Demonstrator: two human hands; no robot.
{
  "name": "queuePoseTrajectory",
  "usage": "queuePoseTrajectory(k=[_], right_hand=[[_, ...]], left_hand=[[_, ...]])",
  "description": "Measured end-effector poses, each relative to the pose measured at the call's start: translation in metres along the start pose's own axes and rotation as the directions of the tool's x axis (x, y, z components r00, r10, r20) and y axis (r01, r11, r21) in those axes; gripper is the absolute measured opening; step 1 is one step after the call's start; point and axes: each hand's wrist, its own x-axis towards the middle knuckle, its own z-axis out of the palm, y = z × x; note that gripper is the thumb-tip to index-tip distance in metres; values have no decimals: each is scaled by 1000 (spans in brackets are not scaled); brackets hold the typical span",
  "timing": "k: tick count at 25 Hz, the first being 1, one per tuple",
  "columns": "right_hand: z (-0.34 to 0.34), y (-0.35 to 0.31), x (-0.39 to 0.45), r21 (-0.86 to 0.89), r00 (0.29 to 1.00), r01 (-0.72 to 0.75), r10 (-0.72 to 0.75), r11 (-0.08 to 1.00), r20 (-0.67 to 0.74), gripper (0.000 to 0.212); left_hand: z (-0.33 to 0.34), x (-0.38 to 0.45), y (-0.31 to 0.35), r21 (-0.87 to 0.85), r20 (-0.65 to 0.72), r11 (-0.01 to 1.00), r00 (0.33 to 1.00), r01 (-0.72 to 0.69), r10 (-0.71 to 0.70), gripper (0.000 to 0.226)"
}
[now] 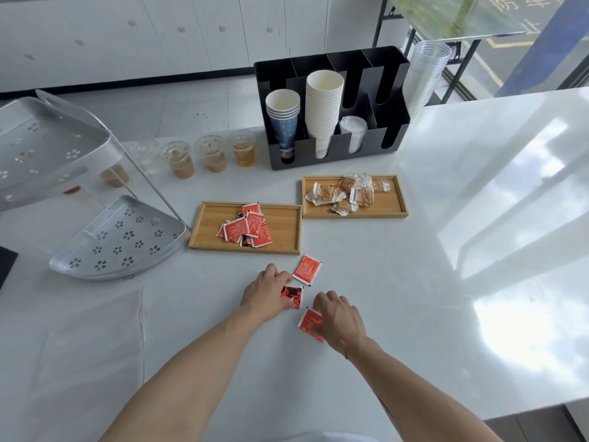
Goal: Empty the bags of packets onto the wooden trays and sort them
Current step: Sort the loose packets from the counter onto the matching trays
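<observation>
Three red packets lie loose on the white counter [414, 250], all on the near side of the left wooden tray [287, 228]: one red packet [307, 269] flat just beyond both hands, a red-and-black packet [291, 296] under the left hand [266, 293], a third red packet [310, 323] under the right hand [339, 315]. Left hand: fingers curled down onto the red-and-black packet, touching it, packet flat on the counter. Right hand: fingertips pressed on the third packet's right edge; can't tell if it's pinched or just pressed. Left wooden tray holds a heap of red packets [245, 229], bunched centre-left. Right wooden tray [395, 199] sits just right of and slightly beyond the left tray, corners nearly touching, holding a pile of tan-and-white packets [347, 193]. Beyond the trays: black cup organiser [395, 122] with paper cups, and a row of lidded plastic drink cups [210, 154] to its left. Metal corner rack [121, 240] sits left of the left tray.
</observation>
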Motion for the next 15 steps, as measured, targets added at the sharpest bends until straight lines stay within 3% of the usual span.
queuePoseTrajectory(k=[5, 8, 12, 15], right_hand=[[-16, 14, 10, -9, 996, -29, 30, 1000, 80, 32], [-35, 29, 14, -76, 994, -31, 39, 997, 104, 36], [-59, 55, 28, -75, 987, -87, 96, 993, 131, 34], [-76, 69, 42, -49, 981, -109, 116, 993, 154, 31]], left_hand=[[-4, 6, 3, 57, 108, 998, 994, 25, -31, 31], [-9, 16, 7, -75, 152, 993, 985, 88, -76, 21], [-14, 34, 22, -370, 62, 913, 985, 175, -164, 24], [-13, 51, 35, -413, 47, 890, 980, 194, -192, 25]])
